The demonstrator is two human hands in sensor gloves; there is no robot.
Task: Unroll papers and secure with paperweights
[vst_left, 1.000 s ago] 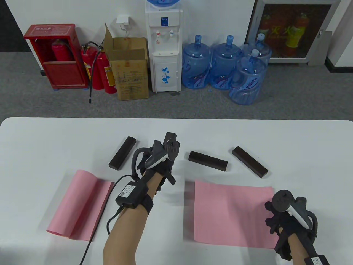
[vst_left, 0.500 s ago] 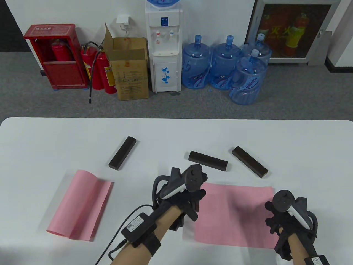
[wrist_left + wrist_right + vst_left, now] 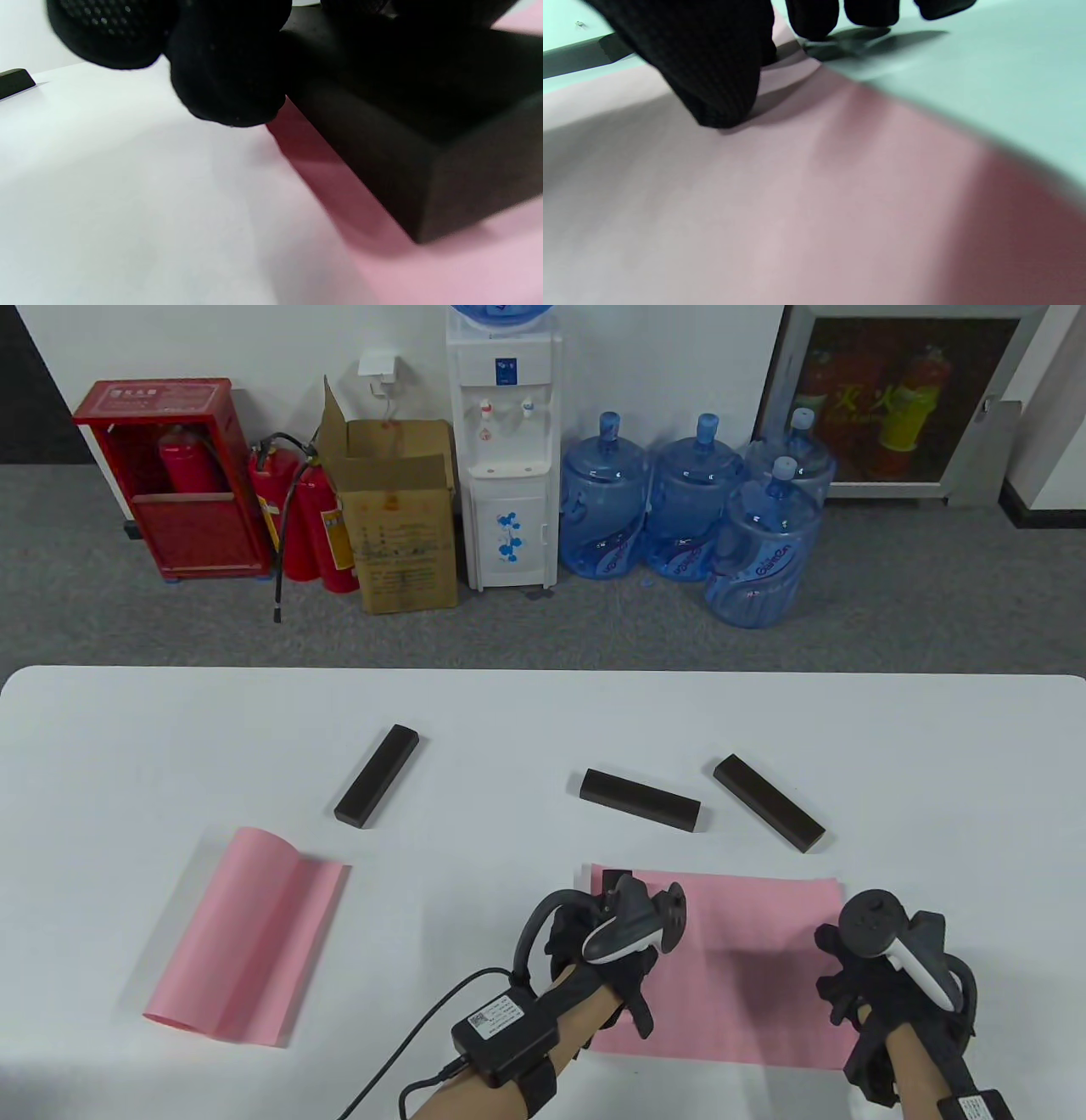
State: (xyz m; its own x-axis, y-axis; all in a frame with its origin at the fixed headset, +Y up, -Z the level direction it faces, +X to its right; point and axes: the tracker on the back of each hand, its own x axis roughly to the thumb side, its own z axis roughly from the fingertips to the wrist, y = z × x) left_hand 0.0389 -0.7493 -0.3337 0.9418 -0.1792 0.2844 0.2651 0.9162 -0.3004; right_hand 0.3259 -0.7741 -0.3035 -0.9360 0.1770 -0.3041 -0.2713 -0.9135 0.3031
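The right pink paper (image 3: 738, 967) lies unrolled flat on the white table (image 3: 543, 712). My left hand (image 3: 624, 976) grips a dark block paperweight (image 3: 617, 878) and holds it down along the paper's left edge. The left wrist view shows the paperweight (image 3: 424, 148) on the pink paper (image 3: 445, 271) with my fingers (image 3: 225, 63) over it. My right hand (image 3: 857, 984) presses on the paper's right edge. In the right wrist view its fingers (image 3: 712, 63) touch the pink paper (image 3: 797, 203). A second pink paper (image 3: 246, 933) lies at the left, partly rolled.
Three more dark paperweights lie loose on the table: one at the left (image 3: 377, 774), one in the middle (image 3: 640, 800), one at the right (image 3: 769, 814). My left wrist cable (image 3: 407, 1052) trails to the table's near edge.
My left hand has carried a paperweight from the table's middle down and right to the left edge of the right paper. My right hand has stayed on the paper's right edge.
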